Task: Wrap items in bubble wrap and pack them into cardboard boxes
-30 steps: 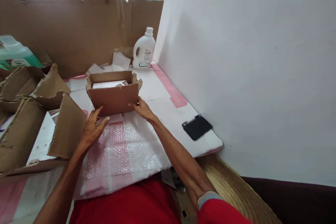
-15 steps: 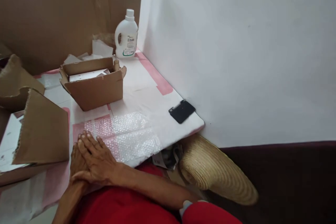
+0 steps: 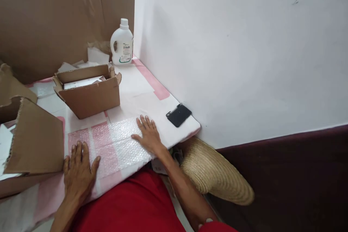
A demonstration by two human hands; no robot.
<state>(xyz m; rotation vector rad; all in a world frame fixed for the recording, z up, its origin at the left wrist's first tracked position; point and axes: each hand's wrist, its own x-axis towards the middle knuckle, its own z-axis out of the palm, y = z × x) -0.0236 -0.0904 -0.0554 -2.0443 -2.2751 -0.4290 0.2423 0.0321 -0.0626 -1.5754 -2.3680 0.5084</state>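
Cardboard sheeting (image 3: 49,21) stood as a backdrop behind the table (image 3: 144,90), w/ a white wall on the right. Table top was covered in white and pink paper. Straw hat (image 3: 217,174) hung below its right edge. Torn cardboard box (image 3: 35,141) sat at the left; a smaller open carton (image 3: 89,88) w/ white packs inside stood approx. mid-table. White jug bottle (image 3: 122,43) was in the far corner; its label had green print, too small to read. Black flat device (image 3: 178,115) lay near the wall edge, no readable writing on it.

Bubble wrap sheet (image 3: 116,145) lay flat at the near edge, long axis running left-right across the person's lap, angled slightly up toward the right. Left hand (image 3: 78,174) pressed flat at its left end, fingers spread and released, grasping nothing. Right hand (image 3: 148,136) pressed flat on its right end, fingers likewise splayed, not clenched.

Vs. half a sec before: both hands had been stacked together at the wrap's left end; now they were well apart, one at each end. Carton, bottle, device hadn't moved on the table.
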